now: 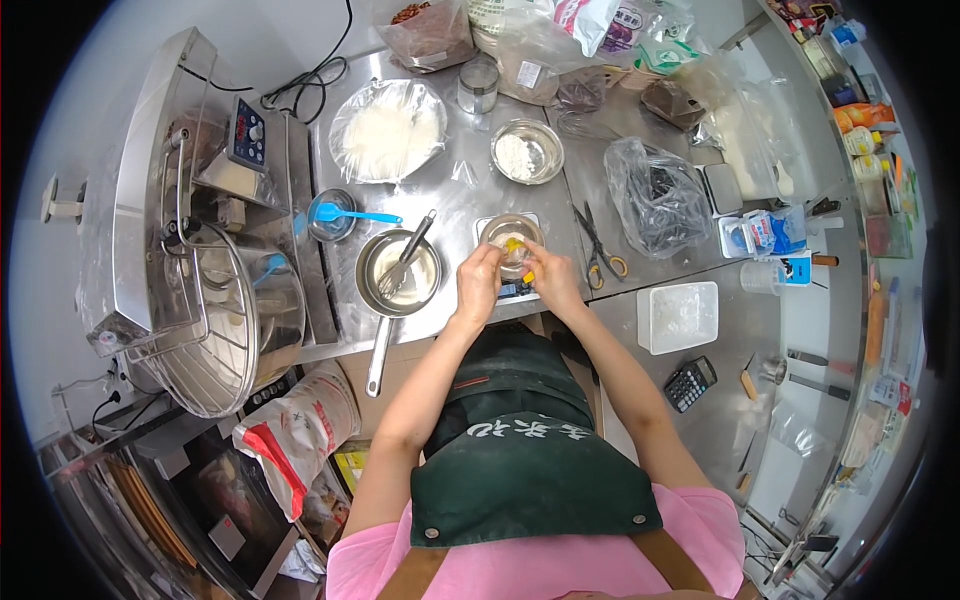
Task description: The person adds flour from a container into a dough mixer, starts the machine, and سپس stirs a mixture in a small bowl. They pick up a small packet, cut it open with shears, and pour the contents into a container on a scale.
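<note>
Both hands come together over a small metal bowl [524, 222] that stands on a flat scale [484, 228] at the table's near edge. Between the fingertips is a small clear and yellow thing [514, 244], perhaps a packet; its kind is hard to make out. My left hand [479, 284] pinches it from the left, and my right hand [553, 284] has curled fingers at its right side. A second bit of yellow shows by the right fingers. Left of the hands, a steel saucepan [374, 262] holds a whisk [404, 262] leaning on its rim.
Scissors [594, 247] lie right of the bowl. Behind stand a steel bowl of white powder [520, 152] and a film-covered bowl [388, 131]. A blue spatula [362, 217] rests across a small container. A large mixer [190, 260] stands left; a white tub [678, 316] and calculator [690, 384] are right.
</note>
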A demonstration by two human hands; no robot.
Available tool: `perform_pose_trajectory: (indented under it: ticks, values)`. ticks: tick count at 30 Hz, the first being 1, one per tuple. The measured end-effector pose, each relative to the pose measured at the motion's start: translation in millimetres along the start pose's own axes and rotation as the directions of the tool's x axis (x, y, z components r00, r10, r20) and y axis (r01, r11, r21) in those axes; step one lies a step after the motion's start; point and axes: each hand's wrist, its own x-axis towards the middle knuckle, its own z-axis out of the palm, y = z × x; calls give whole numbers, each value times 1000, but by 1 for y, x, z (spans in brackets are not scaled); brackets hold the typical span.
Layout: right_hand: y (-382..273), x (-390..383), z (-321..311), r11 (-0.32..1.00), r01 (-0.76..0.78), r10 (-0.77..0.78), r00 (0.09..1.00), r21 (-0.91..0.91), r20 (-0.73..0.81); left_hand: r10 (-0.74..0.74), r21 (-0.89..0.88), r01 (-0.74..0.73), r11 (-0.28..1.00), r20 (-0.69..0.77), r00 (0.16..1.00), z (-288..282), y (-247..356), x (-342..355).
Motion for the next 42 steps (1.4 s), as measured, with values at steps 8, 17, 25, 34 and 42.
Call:
perform_pose_trajectory:
  ticks: [8,17,25,34,42]
  values:
    - [9,0,-1,929,330,-343,937,-166,-59,45,11,-45,999,-17,999,-2,-1,9]
    - [8,0,-14,943,264,-276,960,-205,-34,-4,32,4,999,3,1000,-1,2,6]
    - [12,4,-25,945,326,-326,938,-26,-116,-294,-58,290,955,-284,912,-43,28,-47]
    - [10,22,-28,930,345,-352,935,-130,-37,-504,-84,532,843,-469,725,-71,44,-163]
    - [27,27,-30,985,-20,36,995,171,-90,-558,-206,567,798,-608,565,-104,49,-262]
